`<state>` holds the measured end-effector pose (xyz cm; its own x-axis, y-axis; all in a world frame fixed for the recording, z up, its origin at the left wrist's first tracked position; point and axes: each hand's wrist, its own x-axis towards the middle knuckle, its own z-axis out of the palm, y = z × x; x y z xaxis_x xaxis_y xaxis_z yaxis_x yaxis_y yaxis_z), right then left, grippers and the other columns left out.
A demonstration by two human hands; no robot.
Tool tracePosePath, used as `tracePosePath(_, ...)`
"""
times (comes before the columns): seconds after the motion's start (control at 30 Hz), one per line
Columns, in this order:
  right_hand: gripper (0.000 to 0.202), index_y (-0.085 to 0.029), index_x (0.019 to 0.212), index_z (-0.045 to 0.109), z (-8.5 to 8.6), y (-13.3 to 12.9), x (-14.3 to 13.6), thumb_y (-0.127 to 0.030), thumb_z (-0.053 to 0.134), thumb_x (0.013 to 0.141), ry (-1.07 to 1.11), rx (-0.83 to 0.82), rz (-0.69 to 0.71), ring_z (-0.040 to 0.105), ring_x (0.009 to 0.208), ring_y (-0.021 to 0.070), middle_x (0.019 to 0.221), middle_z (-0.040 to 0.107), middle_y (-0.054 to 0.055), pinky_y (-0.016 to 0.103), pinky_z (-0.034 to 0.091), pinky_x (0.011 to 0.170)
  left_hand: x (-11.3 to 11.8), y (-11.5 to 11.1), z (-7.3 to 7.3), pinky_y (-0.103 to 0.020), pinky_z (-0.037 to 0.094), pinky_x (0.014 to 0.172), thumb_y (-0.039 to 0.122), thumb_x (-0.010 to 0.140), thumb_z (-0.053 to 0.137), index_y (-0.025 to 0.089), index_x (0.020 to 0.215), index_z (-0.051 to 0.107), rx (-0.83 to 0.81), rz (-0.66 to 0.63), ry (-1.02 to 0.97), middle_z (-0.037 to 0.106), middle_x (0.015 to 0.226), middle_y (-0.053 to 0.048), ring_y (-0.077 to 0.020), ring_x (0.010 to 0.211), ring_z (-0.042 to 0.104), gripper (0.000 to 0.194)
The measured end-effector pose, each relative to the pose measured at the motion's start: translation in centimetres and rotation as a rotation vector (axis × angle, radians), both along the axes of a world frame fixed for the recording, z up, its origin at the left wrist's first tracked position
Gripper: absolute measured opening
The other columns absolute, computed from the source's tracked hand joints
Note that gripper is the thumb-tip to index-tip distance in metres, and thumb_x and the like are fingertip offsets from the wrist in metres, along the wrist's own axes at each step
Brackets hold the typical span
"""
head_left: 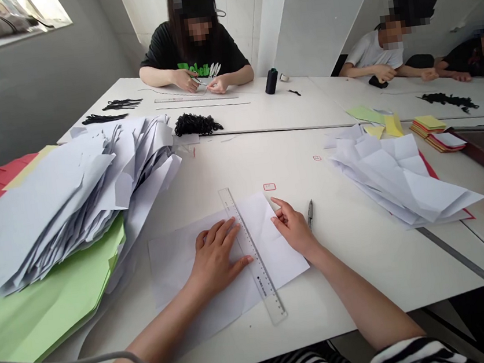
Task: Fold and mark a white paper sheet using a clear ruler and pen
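Note:
A clear plastic ruler [254,256] lies slantwise across white paper [181,264] on the table. My left hand [217,254] rests on the paper with its fingers spread, and its fingertips and thumb touch the ruler's left side. To the right of the ruler, my right hand [293,225] is at the paper's right edge, the index finger stretched out and apart from the thumb; nothing shows in it. A pen [311,214] lies just beyond my right hand.
A tall pile of white paper [64,196] over green sheets [55,307] fills the left side. Creased paper [399,181] and a metal ruler [455,256] lie right. Across the table, a person [195,41] holds scissors near black cord bundles [196,124] and a thread spool [271,81].

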<state>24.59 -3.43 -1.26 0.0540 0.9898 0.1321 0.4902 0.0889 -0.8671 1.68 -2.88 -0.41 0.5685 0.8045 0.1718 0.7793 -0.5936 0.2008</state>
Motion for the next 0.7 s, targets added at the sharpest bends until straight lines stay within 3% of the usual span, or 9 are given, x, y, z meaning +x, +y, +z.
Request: tracePosePath(0.7, 0.048, -0.023, 0.129, 0.039, 0.35, 0.00, 0.36, -0.023, 0.044, 0.082, 0.004, -0.015, -0.006, 0.049, 0.060, 0.0111, 0.076, 0.053, -0.001, 0.025, 0.044, 0.060, 0.62, 0.04, 0.11, -0.047, 0.020, 0.099, 0.058, 0.080, 0.044, 0.024, 0.131, 0.037, -0.013, 0.008, 0.026, 0.035, 0.140, -0.007, -0.0282, 0.126, 0.030, 0.063)
